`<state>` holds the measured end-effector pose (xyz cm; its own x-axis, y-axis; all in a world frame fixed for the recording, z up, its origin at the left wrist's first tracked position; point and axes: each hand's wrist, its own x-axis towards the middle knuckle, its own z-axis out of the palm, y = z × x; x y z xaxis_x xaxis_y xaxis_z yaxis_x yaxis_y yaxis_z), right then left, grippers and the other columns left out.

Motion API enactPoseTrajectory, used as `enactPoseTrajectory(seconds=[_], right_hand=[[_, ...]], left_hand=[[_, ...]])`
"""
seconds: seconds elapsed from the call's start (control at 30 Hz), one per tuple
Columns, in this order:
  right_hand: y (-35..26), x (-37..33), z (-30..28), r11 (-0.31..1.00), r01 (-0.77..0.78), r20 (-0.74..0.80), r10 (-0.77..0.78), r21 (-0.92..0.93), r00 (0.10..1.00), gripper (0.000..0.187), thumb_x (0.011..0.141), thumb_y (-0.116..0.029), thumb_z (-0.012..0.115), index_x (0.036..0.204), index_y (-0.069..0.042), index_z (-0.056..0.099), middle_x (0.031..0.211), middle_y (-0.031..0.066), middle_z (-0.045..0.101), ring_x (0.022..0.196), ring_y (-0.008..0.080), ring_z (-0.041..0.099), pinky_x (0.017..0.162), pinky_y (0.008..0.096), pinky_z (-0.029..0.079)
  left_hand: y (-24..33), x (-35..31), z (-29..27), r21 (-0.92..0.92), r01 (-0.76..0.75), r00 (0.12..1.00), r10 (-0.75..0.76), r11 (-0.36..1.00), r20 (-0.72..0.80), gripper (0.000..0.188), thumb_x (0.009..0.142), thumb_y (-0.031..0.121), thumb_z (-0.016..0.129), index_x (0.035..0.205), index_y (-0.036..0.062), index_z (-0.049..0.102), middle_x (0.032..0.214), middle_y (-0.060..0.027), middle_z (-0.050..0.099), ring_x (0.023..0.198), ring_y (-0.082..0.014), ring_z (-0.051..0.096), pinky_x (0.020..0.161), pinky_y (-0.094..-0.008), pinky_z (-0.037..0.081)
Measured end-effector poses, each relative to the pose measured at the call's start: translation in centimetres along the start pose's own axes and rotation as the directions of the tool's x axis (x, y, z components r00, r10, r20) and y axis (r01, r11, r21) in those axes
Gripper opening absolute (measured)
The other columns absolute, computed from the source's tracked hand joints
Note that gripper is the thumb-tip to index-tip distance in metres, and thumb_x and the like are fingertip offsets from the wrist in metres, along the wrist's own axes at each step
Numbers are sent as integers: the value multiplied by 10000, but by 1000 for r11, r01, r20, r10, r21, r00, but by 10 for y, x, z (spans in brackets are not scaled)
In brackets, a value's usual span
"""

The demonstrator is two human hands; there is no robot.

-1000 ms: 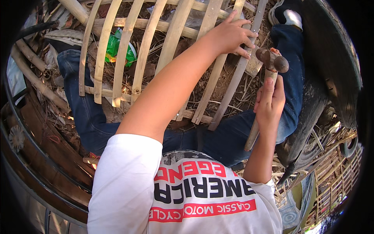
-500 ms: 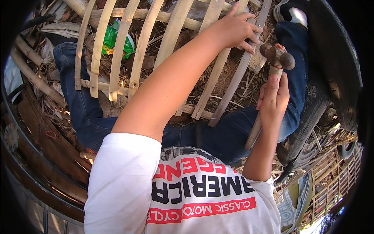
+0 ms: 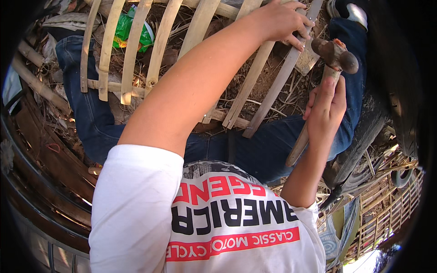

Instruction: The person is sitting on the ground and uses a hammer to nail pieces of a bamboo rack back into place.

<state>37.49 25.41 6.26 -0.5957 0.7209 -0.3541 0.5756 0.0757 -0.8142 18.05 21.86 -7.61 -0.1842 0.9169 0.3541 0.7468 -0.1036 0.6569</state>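
My left hand (image 3: 283, 22) reaches across to the right end of a frame of bamboo slats. Its fingers curl over the greyish outermost slat (image 3: 283, 78), near small nail heads in it. What lies under the fingertips is hidden. In my right hand (image 3: 327, 102) is a hammer (image 3: 336, 55), gripped by its wooden handle with the thumb along it. The rounded metal head is raised just right of the outermost slat, apart from it. Paler slats (image 3: 200, 27) cross a bamboo rail (image 3: 139, 91) to the left.
My jeans-clad legs (image 3: 259, 148) spread around the frame. A green plastic wrapper (image 3: 123, 27) lies among dry leaves behind the slats. A dark tyre-like shape (image 3: 396, 68) stands at right, above a bamboo lattice (image 3: 387, 214). Dark curved bars (image 3: 45, 218) line the left side.
The view has shifted slightly, so the slats sit higher and farther left. The hammer has moved a little right relative to the slats. My left fingers have drawn closer together on the outermost slat.
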Motion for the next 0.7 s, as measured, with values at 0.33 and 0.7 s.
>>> enactPoseTrajectory(seconds=[0.33, 0.7], right_hand=[[2, 13, -11, 997, -4, -10, 3, -82, 1000, 317, 1057, -305, 474, 931, -21, 538, 605, -1, 476, 527, 61, 418, 484, 261, 361], [27, 17, -2, 985, 62, 13, -60, -160, 998, 292, 1031, -272, 529, 992, 15, 568, 705, 137, 582, 629, 175, 522, 611, 358, 447]], left_hand=[[35, -5, -41, 247, 18, 960, -86, 969, 268, 918, 579, 647, 803, 1329, 155, 608, 1491, -60, 475, 1486, -344, 223, 1137, -705, 182], [79, -40, 6, 475, 252, 943, -324, 843, 74, 1170, 584, 802, 689, 1483, 103, 422, 1568, -78, 356, 1515, -293, 152, 1118, -758, 28]])
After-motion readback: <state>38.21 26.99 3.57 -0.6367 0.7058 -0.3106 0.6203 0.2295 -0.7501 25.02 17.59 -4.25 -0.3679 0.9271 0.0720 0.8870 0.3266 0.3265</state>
